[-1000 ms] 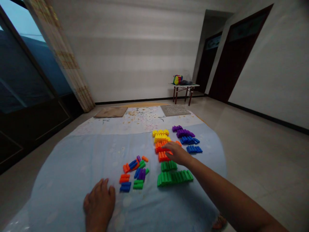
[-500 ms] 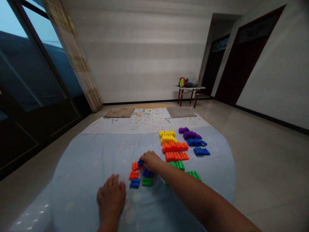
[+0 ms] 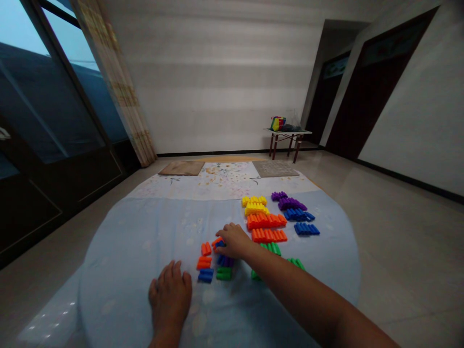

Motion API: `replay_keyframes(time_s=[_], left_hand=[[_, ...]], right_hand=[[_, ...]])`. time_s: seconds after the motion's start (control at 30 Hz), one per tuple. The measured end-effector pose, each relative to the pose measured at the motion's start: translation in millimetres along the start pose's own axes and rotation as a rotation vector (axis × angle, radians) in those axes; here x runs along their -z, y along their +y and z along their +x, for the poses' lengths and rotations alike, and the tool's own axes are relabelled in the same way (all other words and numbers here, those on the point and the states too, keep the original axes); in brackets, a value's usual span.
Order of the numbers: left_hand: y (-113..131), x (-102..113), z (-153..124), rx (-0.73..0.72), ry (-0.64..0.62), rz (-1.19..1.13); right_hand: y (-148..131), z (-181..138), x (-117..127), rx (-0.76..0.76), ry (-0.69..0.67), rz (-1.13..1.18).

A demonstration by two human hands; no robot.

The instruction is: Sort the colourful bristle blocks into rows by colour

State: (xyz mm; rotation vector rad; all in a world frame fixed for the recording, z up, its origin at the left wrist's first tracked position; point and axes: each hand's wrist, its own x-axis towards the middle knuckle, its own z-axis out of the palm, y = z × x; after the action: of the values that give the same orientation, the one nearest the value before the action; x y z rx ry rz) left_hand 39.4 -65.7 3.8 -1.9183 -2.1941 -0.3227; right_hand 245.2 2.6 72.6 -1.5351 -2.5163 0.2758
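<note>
Reaching back from the sorted rows (image 3: 267, 221), right hand (image 3: 235, 240) now seemingly pinches loose blocks (image 3: 216, 243); left hand (image 3: 170, 295) rests flat, empty on the sheet (image 3: 145, 237).

The right hand (image 3: 235, 240) rests on the small mixed pile of short plastic peg blocks (image 3: 213, 261), which lies on the light blue cloth sheet (image 3: 145, 241). The left hand (image 3: 170, 297) lies flat on the sheet, nearer the person and just left of the pile. Right of and beyond the right hand lie the sorted rows of plastic peg blocks (image 3: 268, 222). Far beyond them stands the small table (image 3: 286, 133)
</note>
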Motion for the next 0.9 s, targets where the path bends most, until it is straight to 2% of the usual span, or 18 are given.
replay_keyframes(time_s=[0.07,0.13,0.23,0.3,0.4,0.53,0.63,0.73,0.83,0.9], left_hand=[[0.0,0.4,-0.5,-0.007,0.011,0.004],[0.6,1.9,-0.4,-0.007,0.013,0.013],[2.2,5.1,0.8,-0.006,-0.009,0.036],[2.7,6.3,1.9,-0.003,-0.031,0.051],[1.5,4.2,3.5,0.009,-0.039,0.055],[-3.1,-3.1,5.0,0.004,-0.017,0.040],[-6.1,-7.7,6.2,-0.033,-0.009,0.036],[-8.4,-11.1,8.3,-0.032,0.005,0.030],[-12.2,-15.9,11.7,-0.027,-0.019,0.009],[-15.6,-20.6,14.3,-0.037,-0.045,-0.001]], right_hand=[[0.3,2.6,1.7,0.089,-0.034,0.001],[0.7,5.7,0.3,0.152,-0.127,-0.028],[2.8,9.3,-5.0,0.161,-0.193,-0.071],[5.4,10.0,-7.8,0.101,-0.143,-0.053],[10.0,9.1,-8.6,-0.066,-0.049,-0.007],[15.5,7.6,-5.4,-0.172,-0.037,-0.006],[19.2,8.3,-1.9,-0.098,-0.023,-0.033],[22.6,11.4,-1.3,0.031,-0.105,-0.098],[25.4,15.0,-4.0,0.064,-0.195,-0.137],[26.8,14.9,-4.7,0.059,-0.169,-0.120]])
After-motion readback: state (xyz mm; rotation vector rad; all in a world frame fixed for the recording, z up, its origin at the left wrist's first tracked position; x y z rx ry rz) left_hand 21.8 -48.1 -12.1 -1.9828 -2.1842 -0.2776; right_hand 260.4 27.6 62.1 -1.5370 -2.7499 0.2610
